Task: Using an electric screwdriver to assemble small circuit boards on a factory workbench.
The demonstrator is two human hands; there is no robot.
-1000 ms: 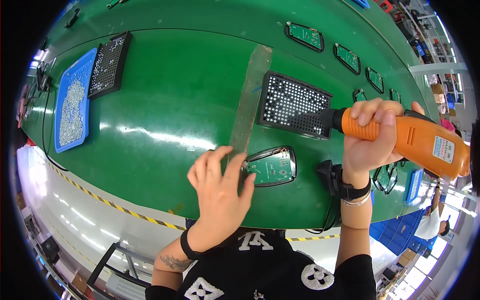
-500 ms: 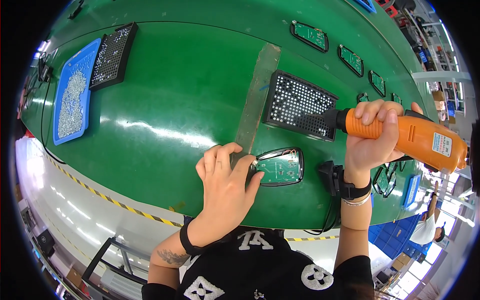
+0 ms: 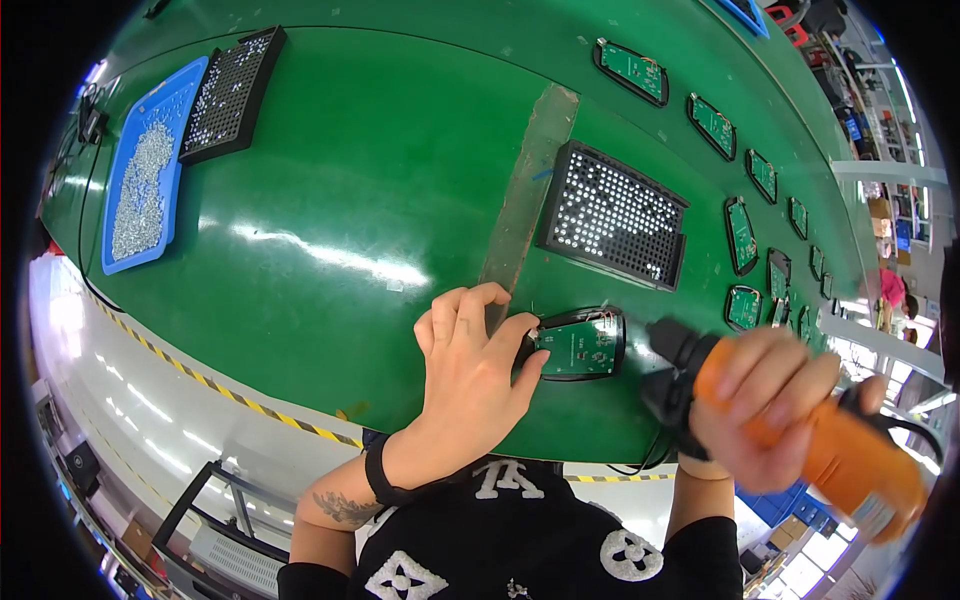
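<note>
My left hand (image 3: pixel 472 352) rests on the green table, thumb and index finger gripping the left end of a black casing with a green circuit board (image 3: pixel 580 347) in it. Thin wires show at the board's upper right. My right hand (image 3: pixel 765 405) is wrapped round an orange electric screwdriver (image 3: pixel 860 470), smeared by motion. Its black nose points left, just right of the casing and apart from it. Beyond the casing stands a black grid tray (image 3: pixel 618 215); small silvery screws fill many of its holes, while the holes toward the lower right are bare.
Several more boards in black casings (image 3: pixel 632 73) lie along the right side of the table (image 3: pixel 340 150). A blue bin (image 3: pixel 168 215) of loose screws stands at far left, against a second grid tray (image 3: pixel 238 90). Yellow-black tape (image 3: pixel 230 400) marks the near edge.
The electric screwdriver has come away from the grid tray, down toward me and close to the casing's right end. My left hand keeps its grip on the casing. The whole view has shifted slightly.
</note>
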